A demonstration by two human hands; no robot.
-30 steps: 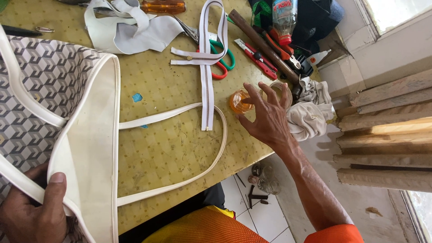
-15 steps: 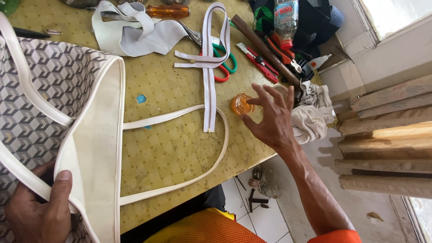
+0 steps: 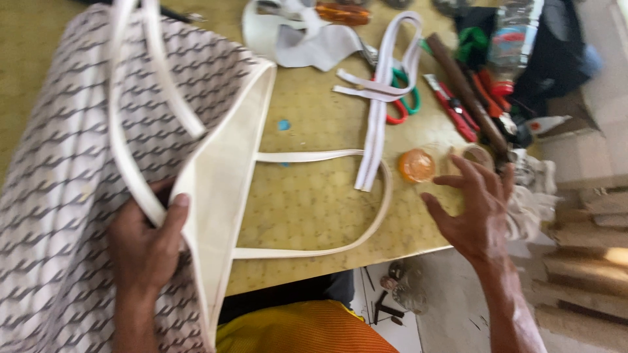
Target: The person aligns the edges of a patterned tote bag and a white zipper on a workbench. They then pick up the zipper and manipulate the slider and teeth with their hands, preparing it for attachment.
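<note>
A large tote bag (image 3: pixel 72 150) with a grey-and-white zigzag pattern and cream trim lies on the yellow-green table (image 3: pixel 314 202). My left hand (image 3: pixel 147 245) grips the bag's cream rim and one white handle near the table's front edge. The other white handle (image 3: pixel 327 252) loops out over the table. My right hand (image 3: pixel 474 206) hovers open, fingers spread, just right of a small round orange lid (image 3: pixel 417 165) and touches nothing. A clear round container (image 3: pixel 477 155) sits beyond its fingertips.
White straps (image 3: pixel 379 111) lie across red-and-green scissors (image 3: pixel 402 104). Red pliers (image 3: pixel 451 108), a brown wooden handle (image 3: pixel 468 98), a plastic bottle (image 3: pixel 513 39) and white fabric scraps (image 3: pixel 307 39) crowd the far right. Wooden planks (image 3: pixel 589 235) stand at right; a crumpled rag (image 3: pixel 533 196) hangs there.
My right hand has come off the orange lid and drawn back toward me, now open. The view has shifted left, and the bag with my left hand sits more centrally.
</note>
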